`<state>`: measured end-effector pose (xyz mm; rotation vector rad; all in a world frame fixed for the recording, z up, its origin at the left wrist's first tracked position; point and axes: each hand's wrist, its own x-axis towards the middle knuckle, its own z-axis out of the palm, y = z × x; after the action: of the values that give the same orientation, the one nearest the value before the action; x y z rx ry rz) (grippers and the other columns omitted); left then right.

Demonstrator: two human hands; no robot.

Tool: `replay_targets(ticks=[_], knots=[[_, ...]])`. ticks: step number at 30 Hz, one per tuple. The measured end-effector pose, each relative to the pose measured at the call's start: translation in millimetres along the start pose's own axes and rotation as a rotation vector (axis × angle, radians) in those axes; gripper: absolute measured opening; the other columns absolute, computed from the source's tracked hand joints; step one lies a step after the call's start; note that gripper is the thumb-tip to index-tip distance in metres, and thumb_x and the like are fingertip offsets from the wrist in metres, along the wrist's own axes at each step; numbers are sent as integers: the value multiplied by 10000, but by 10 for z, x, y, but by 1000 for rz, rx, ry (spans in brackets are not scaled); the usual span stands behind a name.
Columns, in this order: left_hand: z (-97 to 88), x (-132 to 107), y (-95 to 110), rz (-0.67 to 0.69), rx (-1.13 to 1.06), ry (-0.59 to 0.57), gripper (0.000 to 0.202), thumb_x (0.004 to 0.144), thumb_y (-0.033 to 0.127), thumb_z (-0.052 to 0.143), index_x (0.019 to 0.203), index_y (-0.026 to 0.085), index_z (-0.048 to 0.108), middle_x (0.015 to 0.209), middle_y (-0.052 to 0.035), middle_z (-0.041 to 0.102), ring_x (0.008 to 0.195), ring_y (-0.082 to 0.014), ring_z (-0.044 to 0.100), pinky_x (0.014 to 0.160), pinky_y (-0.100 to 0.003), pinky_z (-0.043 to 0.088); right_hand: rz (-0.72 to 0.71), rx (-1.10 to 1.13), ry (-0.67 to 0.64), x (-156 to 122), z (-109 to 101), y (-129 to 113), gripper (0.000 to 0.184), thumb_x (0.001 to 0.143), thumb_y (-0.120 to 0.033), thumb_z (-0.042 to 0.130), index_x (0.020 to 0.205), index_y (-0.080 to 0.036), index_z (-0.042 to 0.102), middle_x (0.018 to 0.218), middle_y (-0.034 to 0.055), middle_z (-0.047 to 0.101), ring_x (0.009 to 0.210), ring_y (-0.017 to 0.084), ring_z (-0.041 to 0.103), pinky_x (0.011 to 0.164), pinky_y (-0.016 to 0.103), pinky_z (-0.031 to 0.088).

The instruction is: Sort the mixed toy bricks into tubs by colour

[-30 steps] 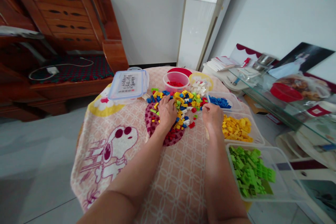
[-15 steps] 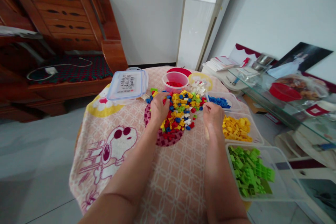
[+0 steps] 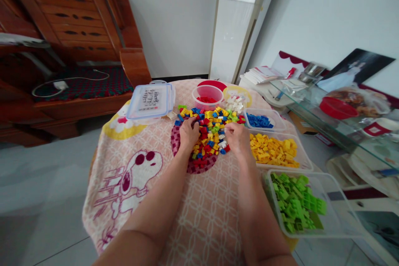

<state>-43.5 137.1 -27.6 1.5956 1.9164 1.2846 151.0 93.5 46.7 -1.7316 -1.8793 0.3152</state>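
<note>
A mixed pile of small plastic building bricks (image 3: pixel 206 143) in red, yellow, blue, green and white lies on the tablecloth. At its left side my left hand (image 3: pixel 188 134) reaches in with the thumb and fingers curved and a gap between them; its fingertips are partly lost among the bricks. My right hand (image 3: pixel 238 138) is over the pile's right edge, thumb and fingers pinched together; whatever they may hold is too small to make out. Right of it stand clear boxes of blue bricks (image 3: pixel 260 121), yellow bricks (image 3: pixel 276 150) and green bricks (image 3: pixel 296 205).
Behind the pile are a round tub (image 3: pixel 208 91) with red bricks and a heap of white bricks (image 3: pixel 234 104). A clear lid (image 3: pixel 151 100) with printed writing lies at the back left. A glass shelf (image 3: pixel 336 122) with clutter runs along the right, beyond the table.
My right hand has moved left, from beside the blue and yellow boxes to the pile's right edge. My left hand has shifted slightly down and toward me within the pile.
</note>
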Motion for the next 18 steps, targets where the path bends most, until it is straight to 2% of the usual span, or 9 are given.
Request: replay_targets(ticks=[6, 12, 18], knots=[[100, -73, 58, 53, -36, 31, 413, 929, 236, 563, 1301, 105, 686, 1310, -181, 723, 1257, -292, 664, 1166, -452, 477, -43, -55, -117, -25, 91, 41, 279, 861, -127, 612, 1019, -237, 814, 1013, 57, 812, 967, 209, 726, 864, 285, 499], [63, -12, 27, 66, -37, 10, 379, 927, 240, 573, 1263, 136, 716, 1300, -148, 742, 1245, -280, 680, 1139, -432, 507, -122, -128, -253, -60, 71, 37, 226, 848, -168, 696, 1041, -209, 806, 1080, 83, 787, 1011, 219, 705, 889, 285, 482], [-28, 46, 18, 52, -27, -56, 380, 938, 201, 524, 1245, 154, 743, 1291, -104, 759, 1234, -247, 692, 1139, -387, 505, -160, -184, -245, -72, 141, 40, 239, 866, -170, 711, 1088, -205, 790, 1160, 103, 759, 1108, 234, 681, 952, 294, 467]])
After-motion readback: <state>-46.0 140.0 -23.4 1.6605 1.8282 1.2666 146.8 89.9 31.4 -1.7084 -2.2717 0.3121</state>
